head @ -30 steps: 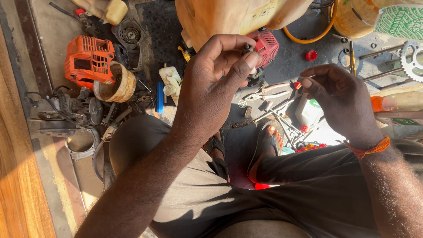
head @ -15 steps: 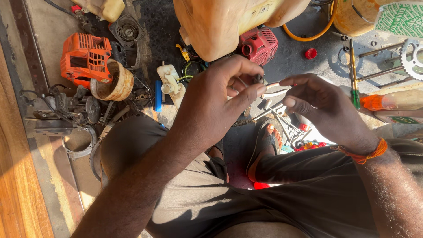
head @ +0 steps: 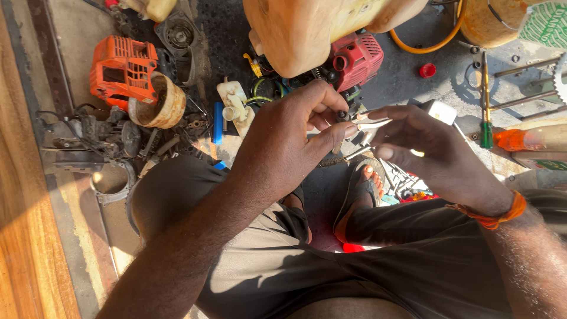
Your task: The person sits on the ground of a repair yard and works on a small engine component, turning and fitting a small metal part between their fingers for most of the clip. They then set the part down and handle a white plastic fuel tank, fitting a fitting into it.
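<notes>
1. Left hand (head: pixel 289 139): fingers pinched on a small dark part (head: pixel 341 116), held above the knees.
2. Right hand (head: pixel 434 147): fingers clenched on a slim metal tool (head: pixel 371 124); its long axis runs level, tip pointing left, touching the part.
3. The part lies between both hands, nearer the left fingertips.
4. Clearance: the red engine (head: pixel 354 59) sits just behind; the sandalled foot (head: pixel 365 183) below. The floor (head: pixel 77 35) is cluttered, including an orange engine cover (head: pixel 121 68).
</notes>
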A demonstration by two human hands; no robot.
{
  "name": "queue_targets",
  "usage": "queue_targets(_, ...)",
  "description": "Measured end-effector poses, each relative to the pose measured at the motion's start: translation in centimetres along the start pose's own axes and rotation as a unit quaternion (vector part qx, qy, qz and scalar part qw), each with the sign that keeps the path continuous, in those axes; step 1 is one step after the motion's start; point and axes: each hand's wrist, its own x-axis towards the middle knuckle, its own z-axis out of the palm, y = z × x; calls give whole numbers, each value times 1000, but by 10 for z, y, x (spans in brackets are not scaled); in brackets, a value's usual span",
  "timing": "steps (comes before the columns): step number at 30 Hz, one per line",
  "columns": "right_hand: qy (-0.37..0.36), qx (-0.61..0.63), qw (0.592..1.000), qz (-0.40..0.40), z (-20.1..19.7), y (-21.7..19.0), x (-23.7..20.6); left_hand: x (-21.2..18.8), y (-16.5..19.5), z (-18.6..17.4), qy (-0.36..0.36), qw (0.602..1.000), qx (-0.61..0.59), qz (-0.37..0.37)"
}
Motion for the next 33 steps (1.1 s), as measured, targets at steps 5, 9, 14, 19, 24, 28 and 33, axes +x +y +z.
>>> queue_targets(5,-91,93,990,-48,17,12,19,-4,-6,36,0,999,-31,-11)
queue_targets(9,-64,104,992,-3,32,44,57,1,-24,48,-3,983,-116,-144)
queue_targets(14,99,24,987,124,58,93,98,0,-59,37,82,987,48,-131)
queue_targets(19,91,-254,944,191,86,114,92,-6,-86,17,109,972,72,-197)
queue_targets(24,75,-330,906,252,96,101,94,-13,-97,-6,135,946,93,-281)
queue_targets(28,94,-340,881,314,84,94,98,-9,-101,-13,130,918,188,-323)
queue_targets(33,215,-162,917,294,54,98,95,5,-117,-25,160,882,284,-340)
